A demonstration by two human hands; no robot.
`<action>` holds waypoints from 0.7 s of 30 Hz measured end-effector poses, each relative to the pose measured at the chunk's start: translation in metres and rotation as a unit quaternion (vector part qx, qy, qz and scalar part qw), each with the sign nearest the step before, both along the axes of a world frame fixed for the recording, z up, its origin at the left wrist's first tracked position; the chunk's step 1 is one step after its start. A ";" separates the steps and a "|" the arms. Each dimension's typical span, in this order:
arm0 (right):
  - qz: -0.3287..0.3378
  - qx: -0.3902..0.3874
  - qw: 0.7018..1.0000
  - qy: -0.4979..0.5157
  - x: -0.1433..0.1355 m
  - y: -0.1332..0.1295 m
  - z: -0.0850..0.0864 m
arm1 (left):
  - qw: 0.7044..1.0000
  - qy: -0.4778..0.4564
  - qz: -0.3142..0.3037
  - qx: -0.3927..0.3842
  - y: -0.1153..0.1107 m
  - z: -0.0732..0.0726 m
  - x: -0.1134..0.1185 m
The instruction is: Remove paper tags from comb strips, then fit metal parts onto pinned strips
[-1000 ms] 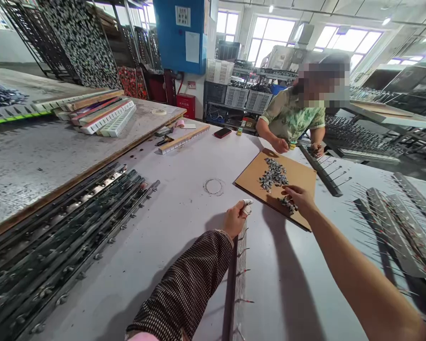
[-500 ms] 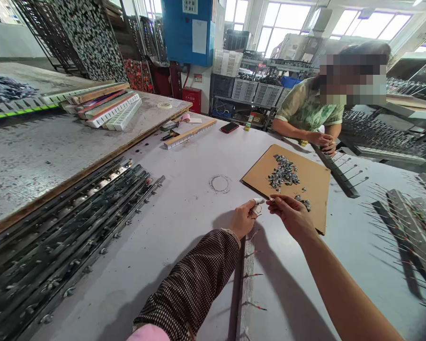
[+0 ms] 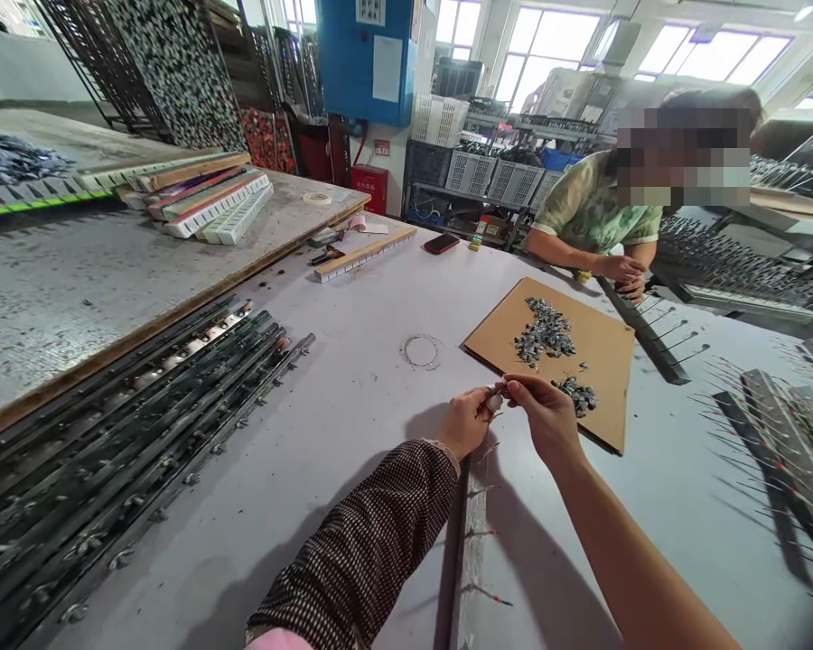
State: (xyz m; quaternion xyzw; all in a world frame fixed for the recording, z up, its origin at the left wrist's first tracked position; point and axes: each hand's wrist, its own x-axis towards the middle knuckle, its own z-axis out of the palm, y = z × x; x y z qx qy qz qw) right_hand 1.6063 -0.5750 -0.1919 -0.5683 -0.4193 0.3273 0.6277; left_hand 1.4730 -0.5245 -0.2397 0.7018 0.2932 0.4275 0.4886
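Observation:
My left hand (image 3: 467,422) is closed at the upper end of a long grey bar (image 3: 472,551), its fingers pinched on something too small to make out. Thin wires with reddish tips stick out from the bar's right side. My right hand (image 3: 547,411) is also pinched, its fingertips meeting those of my left hand; what they grip is hidden. Just beyond my right hand lies a brown cardboard sheet (image 3: 602,361), bearing a large pile of small dark grey pieces (image 3: 546,329) and a smaller pile (image 3: 575,395).
Dark bars (image 3: 176,433) with small pieces along them lie at left. More wired bars (image 3: 779,433) are at right. Across the table a person (image 3: 596,203) works at another bar (image 3: 643,334). A phone (image 3: 441,244) and a wooden strip (image 3: 366,255) lie towards the back.
My right hand has moved left, and its fingertips now meet my left hand's. The smaller grey pile is less covered. The view has shifted slightly.

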 end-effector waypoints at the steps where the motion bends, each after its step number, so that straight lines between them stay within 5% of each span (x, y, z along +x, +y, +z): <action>1: -0.002 0.001 1.000 0.007 -0.001 0.000 0.000 | 1.000 -0.002 0.001 0.000 0.000 0.001 0.000; 21: -0.012 -0.001 0.998 0.065 -0.002 -0.003 0.000 | 0.999 0.043 0.012 0.027 -0.002 0.001 0.000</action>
